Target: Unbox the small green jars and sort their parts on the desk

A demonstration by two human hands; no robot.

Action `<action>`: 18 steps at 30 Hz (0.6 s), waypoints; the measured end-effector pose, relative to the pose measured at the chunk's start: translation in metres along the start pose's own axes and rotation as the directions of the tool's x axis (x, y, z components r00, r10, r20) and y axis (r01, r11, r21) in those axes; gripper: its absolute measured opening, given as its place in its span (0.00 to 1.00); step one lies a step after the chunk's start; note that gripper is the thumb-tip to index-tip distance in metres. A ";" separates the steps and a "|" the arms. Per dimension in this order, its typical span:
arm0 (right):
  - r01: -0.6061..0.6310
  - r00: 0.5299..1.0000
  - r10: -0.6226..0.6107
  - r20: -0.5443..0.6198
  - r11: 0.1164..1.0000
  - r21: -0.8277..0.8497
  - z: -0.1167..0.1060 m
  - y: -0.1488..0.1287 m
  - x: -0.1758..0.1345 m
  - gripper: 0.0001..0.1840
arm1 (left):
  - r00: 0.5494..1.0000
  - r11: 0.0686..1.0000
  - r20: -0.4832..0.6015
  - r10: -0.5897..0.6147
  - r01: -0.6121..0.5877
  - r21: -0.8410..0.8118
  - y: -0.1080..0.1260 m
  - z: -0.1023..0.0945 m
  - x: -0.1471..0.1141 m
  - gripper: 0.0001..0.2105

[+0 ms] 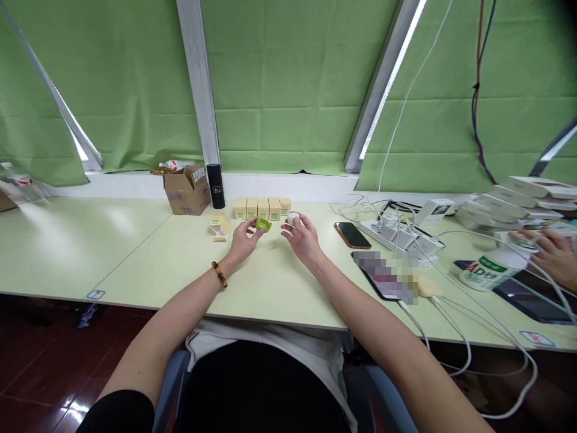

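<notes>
My left hand (242, 242) pinches a small green cup-like piece (264, 224) between thumb and fingers, above the table. Close by on the right, my right hand (305, 240) is turned palm up and grips a small white rounded object (293, 218) with thumb and forefinger, its other fingers loosely spread. The exact kind of either piece is too small to make out. Just beyond the hands stands a row of several small cream boxes (263, 208) with green labels. An opened cream box (219, 228) lies left of my left hand, its flap toward me.
A cardboard box (187, 191) and a black bottle (215, 186) stand at the back left. To the right lie a phone (353, 235), a second phone with a blurred screen, and a power strip (401, 236) with tangled cables. Another person's hand (552, 252) is near a white bottle (493, 269).
</notes>
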State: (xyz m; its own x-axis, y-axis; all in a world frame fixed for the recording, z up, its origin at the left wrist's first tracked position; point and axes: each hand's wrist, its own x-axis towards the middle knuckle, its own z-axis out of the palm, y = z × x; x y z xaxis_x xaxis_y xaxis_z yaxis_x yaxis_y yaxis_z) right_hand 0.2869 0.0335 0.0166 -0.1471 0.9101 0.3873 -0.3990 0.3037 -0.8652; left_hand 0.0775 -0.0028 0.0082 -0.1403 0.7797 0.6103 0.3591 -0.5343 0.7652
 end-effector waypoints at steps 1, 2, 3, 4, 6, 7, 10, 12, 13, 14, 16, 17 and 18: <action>0.013 1.000 -0.013 -0.020 1.000 -0.001 0.000 0.000 0.001 0.27 | 1.000 1.000 -0.013 -0.004 0.004 0.002 -0.001 0.000 0.000 0.19; 0.026 0.999 -0.026 -0.042 1.000 -0.003 0.001 0.000 0.001 0.28 | 1.000 1.000 -0.026 -0.009 0.009 0.006 -0.002 -0.001 0.001 0.20; 0.041 0.997 -0.041 -0.065 0.999 -0.012 0.001 0.000 0.002 0.29 | 0.999 1.000 -0.037 -0.014 0.014 0.010 -0.004 -0.001 0.001 0.20; 0.058 0.994 -0.061 -0.089 0.998 -0.031 0.001 0.001 0.003 0.29 | 0.999 1.000 -0.046 -0.017 0.018 0.015 -0.005 -0.001 0.002 0.20; 0.095 0.984 -0.109 -0.138 0.990 -0.103 0.000 0.003 0.006 0.29 | 0.998 0.999 -0.058 -0.022 0.024 0.025 -0.007 -0.001 0.002 0.20; 0.106 0.979 -0.129 -0.160 0.983 -0.148 -0.001 0.004 0.007 0.30 | 0.998 0.999 -0.064 -0.025 0.027 0.029 -0.008 0.000 0.002 0.20; 0.103 0.970 -0.161 -0.180 0.949 -0.298 -0.006 0.006 0.012 0.28 | 0.997 0.999 -0.073 -0.031 0.033 0.035 -0.009 0.000 0.002 0.20; 0.131 0.970 -0.200 -0.141 0.910 -0.394 -0.011 0.006 0.016 0.25 | 0.997 0.999 -0.073 -0.034 0.036 0.034 -0.010 0.001 0.002 0.20; 0.158 0.967 -0.228 -0.115 0.889 -0.431 -0.014 0.005 0.019 0.23 | 0.997 0.999 -0.073 -0.035 0.038 0.032 -0.010 0.001 0.002 0.20; 0.188 0.962 -0.256 -0.090 0.868 -0.460 -0.017 0.005 0.021 0.22 | 0.996 0.999 -0.077 -0.036 0.038 0.032 -0.010 0.001 0.002 0.20; 0.226 0.956 -0.289 -0.046 0.829 -0.512 -0.023 0.003 0.028 0.21 | 0.996 0.999 -0.086 -0.035 0.038 0.037 -0.011 0.001 0.002 0.21; 0.235 0.955 -0.294 -0.019 0.799 -0.554 -0.026 0.002 0.032 0.21 | 0.995 0.998 -0.088 -0.036 0.039 0.040 -0.012 0.001 0.002 0.21; 0.246 0.956 -0.293 0.025 0.752 -0.611 -0.029 0.001 0.035 0.21 | 0.995 0.998 -0.089 -0.038 0.041 0.042 -0.012 0.001 0.002 0.21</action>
State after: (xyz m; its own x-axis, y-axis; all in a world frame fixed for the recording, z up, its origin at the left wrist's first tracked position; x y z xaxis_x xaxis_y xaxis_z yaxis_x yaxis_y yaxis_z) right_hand 0.3072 0.0740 0.0201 -0.0465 0.7739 0.6315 0.2167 0.6250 -0.7500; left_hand 0.0743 0.0055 -0.0002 -0.2354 0.7670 0.5969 0.3910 -0.4875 0.7807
